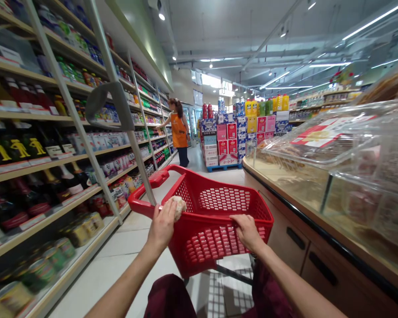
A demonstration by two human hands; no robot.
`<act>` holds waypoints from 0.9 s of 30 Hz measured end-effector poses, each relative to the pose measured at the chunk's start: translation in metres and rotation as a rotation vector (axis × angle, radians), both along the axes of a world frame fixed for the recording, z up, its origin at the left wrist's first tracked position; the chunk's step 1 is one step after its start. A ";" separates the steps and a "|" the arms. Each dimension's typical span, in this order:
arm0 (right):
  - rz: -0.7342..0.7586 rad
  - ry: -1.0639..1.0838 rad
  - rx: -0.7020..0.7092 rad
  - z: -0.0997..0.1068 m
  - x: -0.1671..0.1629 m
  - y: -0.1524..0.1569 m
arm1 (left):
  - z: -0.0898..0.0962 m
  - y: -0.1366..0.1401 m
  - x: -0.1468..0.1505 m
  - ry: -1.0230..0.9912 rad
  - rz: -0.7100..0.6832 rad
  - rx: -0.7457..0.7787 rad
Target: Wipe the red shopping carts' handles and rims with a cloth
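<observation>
In front of me stands a red plastic shopping cart (215, 238) with a perforated basket and a handle end at the left. My left hand (162, 224) is closed around a crumpled off-white cloth (178, 207), held against the near rim towards the cart's handle. My right hand (248, 232) grips the near rim farther right, fingers curled over the edge. A grey metal pole (139, 163) with a grey loop-shaped handle (114, 106) rises at a slant by the cart's left end. Whether the pole touches the cart, I cannot tell.
Drink shelves (53, 163) line the left side. At the right, a counter (285, 181) carries clear plastic packs (318, 137) of food. Ahead, stacked drink cartons (227, 143) stand on a blue pallet. A person in an orange apron (179, 130) reaches towards the shelves.
</observation>
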State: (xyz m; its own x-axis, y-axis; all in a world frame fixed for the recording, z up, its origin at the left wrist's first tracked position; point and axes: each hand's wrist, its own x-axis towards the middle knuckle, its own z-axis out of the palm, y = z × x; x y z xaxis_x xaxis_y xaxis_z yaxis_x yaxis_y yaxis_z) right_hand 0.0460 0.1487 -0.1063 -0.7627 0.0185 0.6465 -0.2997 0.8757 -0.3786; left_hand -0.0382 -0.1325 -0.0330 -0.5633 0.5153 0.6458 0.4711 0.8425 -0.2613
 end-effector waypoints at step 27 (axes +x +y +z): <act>0.037 -0.088 -0.025 0.014 -0.003 -0.032 | 0.023 0.011 0.012 -0.187 -0.006 -0.047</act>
State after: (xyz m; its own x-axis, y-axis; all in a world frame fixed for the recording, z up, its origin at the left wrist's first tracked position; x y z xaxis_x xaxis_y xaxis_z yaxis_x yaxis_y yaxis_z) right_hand 0.0428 0.1168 -0.0924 -0.8170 0.0047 0.5767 -0.2962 0.8545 -0.4267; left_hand -0.0259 -0.1216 -0.0104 -0.6683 0.5458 0.5055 0.5198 0.8287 -0.2074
